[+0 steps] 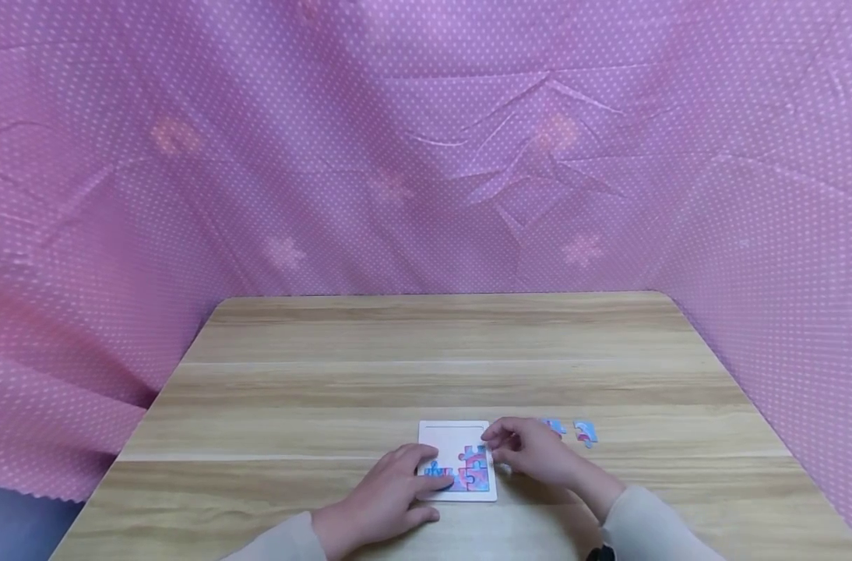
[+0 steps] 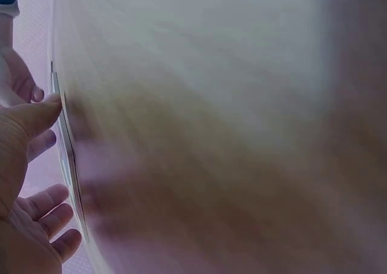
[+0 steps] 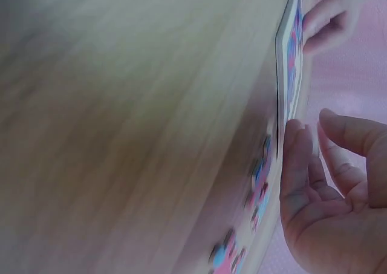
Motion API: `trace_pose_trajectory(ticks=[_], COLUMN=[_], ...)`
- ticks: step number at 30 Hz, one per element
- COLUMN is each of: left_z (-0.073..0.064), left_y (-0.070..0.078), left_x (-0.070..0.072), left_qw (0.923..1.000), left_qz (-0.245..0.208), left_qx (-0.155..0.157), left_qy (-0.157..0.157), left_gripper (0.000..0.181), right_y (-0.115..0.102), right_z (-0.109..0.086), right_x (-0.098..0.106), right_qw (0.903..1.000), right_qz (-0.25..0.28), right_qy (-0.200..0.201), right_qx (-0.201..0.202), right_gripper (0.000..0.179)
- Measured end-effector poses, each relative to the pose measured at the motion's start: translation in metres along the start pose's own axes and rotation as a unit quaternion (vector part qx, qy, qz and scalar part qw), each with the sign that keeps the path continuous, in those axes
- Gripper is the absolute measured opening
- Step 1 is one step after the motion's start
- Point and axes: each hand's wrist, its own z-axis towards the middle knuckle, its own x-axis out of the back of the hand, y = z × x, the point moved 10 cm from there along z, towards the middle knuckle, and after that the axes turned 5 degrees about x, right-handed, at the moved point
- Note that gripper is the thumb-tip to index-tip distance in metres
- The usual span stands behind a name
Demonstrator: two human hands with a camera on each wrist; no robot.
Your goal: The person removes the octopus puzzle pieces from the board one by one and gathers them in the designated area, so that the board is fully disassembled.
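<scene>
A white square puzzle tray point(image 1: 452, 436) lies flat near the front of the table, with joined blue and pink jigsaw pieces point(image 1: 477, 477) along its near and right sides. The left hand point(image 1: 391, 495) rests over the tray's left edge, fingers extended, fingertips on the pieces there. In the left wrist view its thumb point(image 2: 45, 114) lies along the tray's edge. At the tray's right edge is the right hand point(image 1: 531, 448), fingers loosely bent. Between its thumb point(image 3: 351, 132) and fingers no piece shows in the right wrist view.
Two loose jigsaw pieces, one point(image 1: 585, 433) farther right and one point(image 1: 555, 425) partly behind the right hand, lie on the wooden table point(image 1: 426, 351). Pink dotted cloth point(image 1: 426, 156) hangs behind the table and along both sides.
</scene>
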Motion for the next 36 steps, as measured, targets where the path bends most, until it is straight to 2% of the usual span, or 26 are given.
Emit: trace_pose_trajectory(ticks=[6, 14, 22, 30, 36], left_z=[0.007, 0.012, 0.013, 0.011, 0.008], left_y=[0.009, 0.022, 0.025, 0.027, 0.029], left_x=[-0.001, -0.001, -0.003, -0.005, -0.004], left_qw=[0.9996, 0.9984, 0.9987, 0.9994, 0.9988], left_qz=[0.021, 0.032, 0.03, 0.023, 0.033], left_qx=[-0.016, -0.043, -0.037, -0.026, -0.035], left_qy=[-0.01, 0.018, 0.018, -0.003, 0.005], left_gripper=[0.044, 0.044, 0.042, 0.043, 0.043], right_y=[-0.006, -0.007, -0.007, -0.011, -0.011], right_z=[0.012, 0.016, 0.016, 0.015, 0.013], right_x=[-0.008, -0.012, -0.014, -0.013, -0.014], right_qw=[0.9995, 0.9985, 0.9978, 0.998, 0.9979], right_qz=[-0.03, -0.051, -0.058, -0.059, -0.061], right_qy=[0.0, -0.009, -0.02, -0.006, -0.005], right_qx=[-0.009, -0.019, -0.025, -0.02, -0.021], right_gripper=[0.02, 0.02, 0.018, 0.018, 0.015])
